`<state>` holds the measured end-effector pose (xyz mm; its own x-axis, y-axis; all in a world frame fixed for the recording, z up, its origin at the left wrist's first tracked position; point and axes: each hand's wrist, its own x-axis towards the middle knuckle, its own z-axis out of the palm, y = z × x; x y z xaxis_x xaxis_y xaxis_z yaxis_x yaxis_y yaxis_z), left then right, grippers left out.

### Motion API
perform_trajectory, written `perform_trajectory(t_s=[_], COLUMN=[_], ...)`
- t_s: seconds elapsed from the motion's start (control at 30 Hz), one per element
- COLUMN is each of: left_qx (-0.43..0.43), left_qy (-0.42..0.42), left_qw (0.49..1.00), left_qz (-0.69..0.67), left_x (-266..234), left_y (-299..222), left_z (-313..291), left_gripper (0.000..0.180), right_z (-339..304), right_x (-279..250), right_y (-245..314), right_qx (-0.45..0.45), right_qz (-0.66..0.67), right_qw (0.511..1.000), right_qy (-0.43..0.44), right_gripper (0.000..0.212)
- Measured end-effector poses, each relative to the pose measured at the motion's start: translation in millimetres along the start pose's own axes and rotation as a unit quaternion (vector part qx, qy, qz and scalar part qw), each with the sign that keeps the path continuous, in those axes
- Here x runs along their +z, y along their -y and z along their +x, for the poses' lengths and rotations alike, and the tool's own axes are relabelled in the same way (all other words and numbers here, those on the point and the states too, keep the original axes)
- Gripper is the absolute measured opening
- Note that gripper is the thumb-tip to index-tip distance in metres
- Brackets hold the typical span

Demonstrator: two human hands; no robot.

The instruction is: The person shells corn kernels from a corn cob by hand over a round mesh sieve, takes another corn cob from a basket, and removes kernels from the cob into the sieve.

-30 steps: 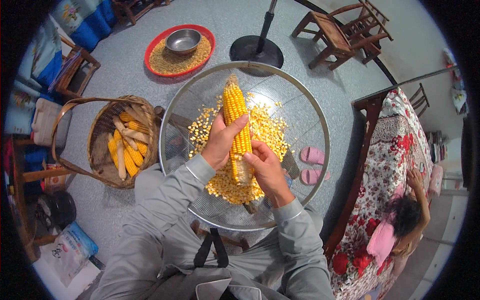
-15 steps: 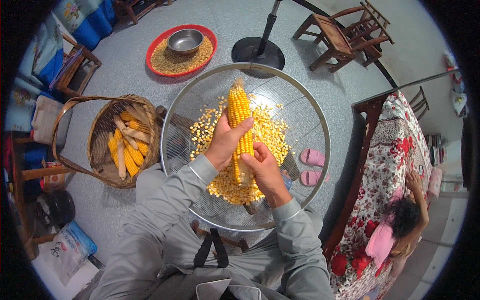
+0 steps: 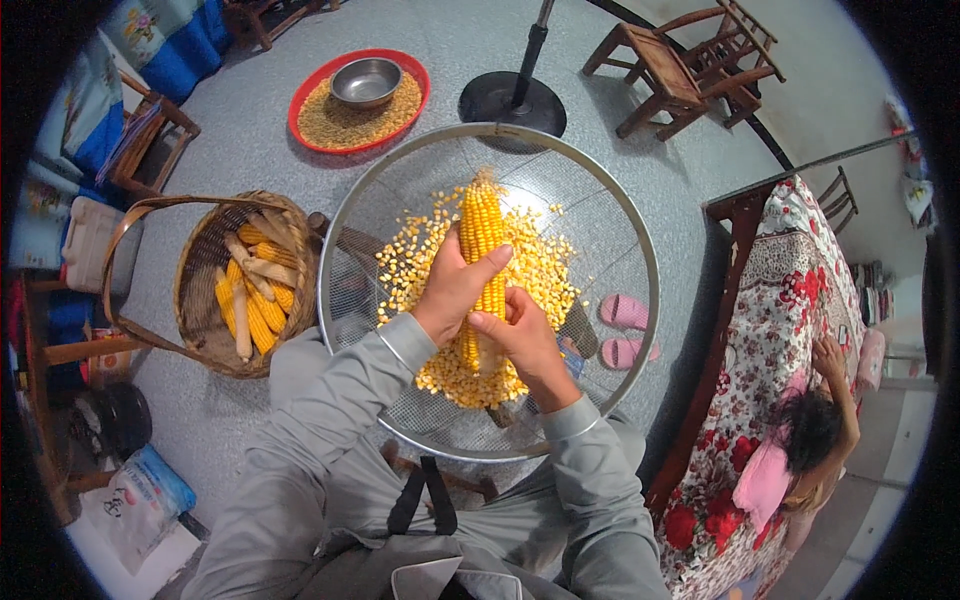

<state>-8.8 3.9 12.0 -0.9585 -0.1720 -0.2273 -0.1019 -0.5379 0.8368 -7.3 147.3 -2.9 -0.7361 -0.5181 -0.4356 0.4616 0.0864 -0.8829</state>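
- Across the grey speckled floor [image 3: 235, 120], saw, well to the right, a broad flowered cloth [image 3: 790, 250] in white and red.
- In the middle, saw a wide round sieve [image 3: 410, 190] of fine mesh with a metal rim.
- Just left of it, noted a woven basket [image 3: 192, 290] holding yellow ears [image 3: 262, 318] and pale bare cobs [image 3: 242, 325].
- Farther up, noted a red tray [image 3: 350, 150] of grain [image 3: 325, 120], with a metal bowl [image 3: 366, 82] set in it.
- Above the sieve's middle, found the ear of corn [image 3: 482, 225], tip toward the far rim: long, bright yellow, in straight, tight rows, with a dry straw-coloured tuft at the tip and a paler stretch at the near end.
- Around its middle, saw the left hand [image 3: 455, 290] wrapped firmly, thumb across the front.
- Against its lower right side, saw the right hand [image 3: 522, 335] pinching the ear, thumb pressed on the rows, fingers bent; could not tell the placing of the hidden fingertips.
- Below, saw loose kernels [image 3: 540, 255], yellow and cream, heaped thickly, sparser toward the left.
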Motion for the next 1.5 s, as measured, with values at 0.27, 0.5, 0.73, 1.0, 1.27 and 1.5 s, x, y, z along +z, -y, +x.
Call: perform_trajectory(t_s=[0.27, 0.5, 0.73, 1.0, 1.27, 1.5], left_qx=[0.018, 0.029, 0.031, -0.079, -0.035, -0.07], left_qy=[0.007, -0.027, -0.082, -0.103, -0.082, -0.042], left_qw=[1.0, 0.999, 0.996, 0.976, 0.985, 0.975], left_qz=[0.002, 0.002, 0.002, -0.175, -0.147, -0.205], left_x=[4, 0, -1, -16, -10, -12], left_y=[-4, -9, -1, -18, -16, -21], left_z=[-2, 0, 0, 2, -2, 3], left_gripper=[0.044, 0.042, 0.035, 0.019, 0.018, 0.02], right_z=[0, -3, -2, -3, 7, 7], right_x=[-3, -8, 14, 7, 13, -8], right_y=[-3, -10, 4, 9, 7, 8], right_qx=[0.002, -0.015, -0.074, -0.079, -0.158, -0.223], right_qz=[0.127, 0.082, -0.179, -0.209, -0.204, -0.125], right_qw=[0.991, 0.995, 0.981, 0.967, 0.961, 0.955], right_qy=[0.044, 0.056, -0.008, -0.125, -0.094, -0.153], right_gripper=[0.043, 0.051, 0.041, 0.033, 0.037, 0.033])
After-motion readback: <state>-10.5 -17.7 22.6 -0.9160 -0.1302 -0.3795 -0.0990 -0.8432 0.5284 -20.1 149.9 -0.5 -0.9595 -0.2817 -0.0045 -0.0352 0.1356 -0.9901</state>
